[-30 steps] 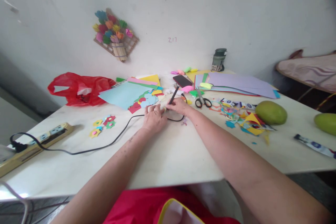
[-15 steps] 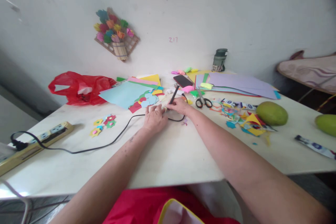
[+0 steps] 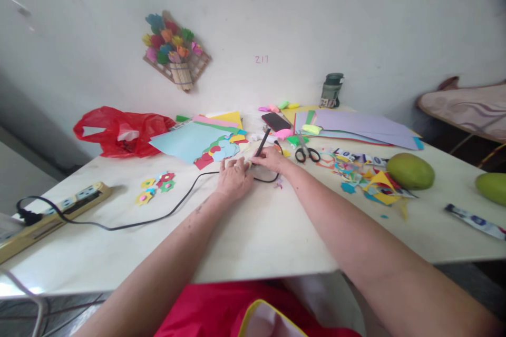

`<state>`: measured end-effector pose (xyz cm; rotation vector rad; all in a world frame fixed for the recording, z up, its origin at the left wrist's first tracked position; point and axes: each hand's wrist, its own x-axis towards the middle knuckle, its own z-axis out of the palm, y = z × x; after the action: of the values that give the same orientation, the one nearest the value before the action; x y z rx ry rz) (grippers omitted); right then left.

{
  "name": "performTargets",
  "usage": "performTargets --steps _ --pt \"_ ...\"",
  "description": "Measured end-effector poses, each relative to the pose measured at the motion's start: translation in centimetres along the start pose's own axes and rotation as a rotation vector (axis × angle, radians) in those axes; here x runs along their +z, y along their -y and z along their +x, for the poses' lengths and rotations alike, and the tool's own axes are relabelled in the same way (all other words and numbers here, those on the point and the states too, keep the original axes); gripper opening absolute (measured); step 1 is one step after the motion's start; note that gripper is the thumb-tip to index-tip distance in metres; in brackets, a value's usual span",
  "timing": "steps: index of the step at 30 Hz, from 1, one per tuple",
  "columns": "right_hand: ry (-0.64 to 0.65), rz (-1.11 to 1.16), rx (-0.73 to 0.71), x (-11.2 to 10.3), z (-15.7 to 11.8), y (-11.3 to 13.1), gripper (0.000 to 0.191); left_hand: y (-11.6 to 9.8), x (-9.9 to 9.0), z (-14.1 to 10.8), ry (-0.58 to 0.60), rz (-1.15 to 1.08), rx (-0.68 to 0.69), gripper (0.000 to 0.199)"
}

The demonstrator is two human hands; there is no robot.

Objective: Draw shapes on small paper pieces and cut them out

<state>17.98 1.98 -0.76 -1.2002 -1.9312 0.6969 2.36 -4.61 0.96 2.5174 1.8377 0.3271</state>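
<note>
A slim black pen [image 3: 263, 142] leans up out of my right hand [image 3: 269, 160], whose fingers are closed round its lower part. Close beside it, my left hand [image 3: 234, 175] lies low on the table with fingertips pressed together over a small pale piece, largely hidden by the fingers. The pen's lower end is hidden by my fingers. A black cord [image 3: 158, 219] runs across the table to my left hand and loops past my right wrist. Coloured paper cut-outs [image 3: 223, 149] lie just beyond my left hand, and black-handled scissors [image 3: 307, 154] rest to the right of my right hand.
Paper flowers [image 3: 144, 198] and a power strip [image 3: 85, 194] are on the left, with a red plastic bag [image 3: 122, 134] behind. Right of my arms lie paper scraps [image 3: 381, 188], green mangoes [image 3: 411, 170] and a tube [image 3: 474, 221]. A phone [image 3: 275, 121] and coloured sheets [image 3: 356, 122] are at the back.
</note>
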Motion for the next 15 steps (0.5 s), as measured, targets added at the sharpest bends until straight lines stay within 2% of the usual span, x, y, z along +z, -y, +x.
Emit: performTargets --steps 15 --pt "0.0 0.018 -0.011 -0.01 0.1 -0.17 0.018 -0.14 -0.17 -0.06 -0.005 0.021 0.019 0.044"
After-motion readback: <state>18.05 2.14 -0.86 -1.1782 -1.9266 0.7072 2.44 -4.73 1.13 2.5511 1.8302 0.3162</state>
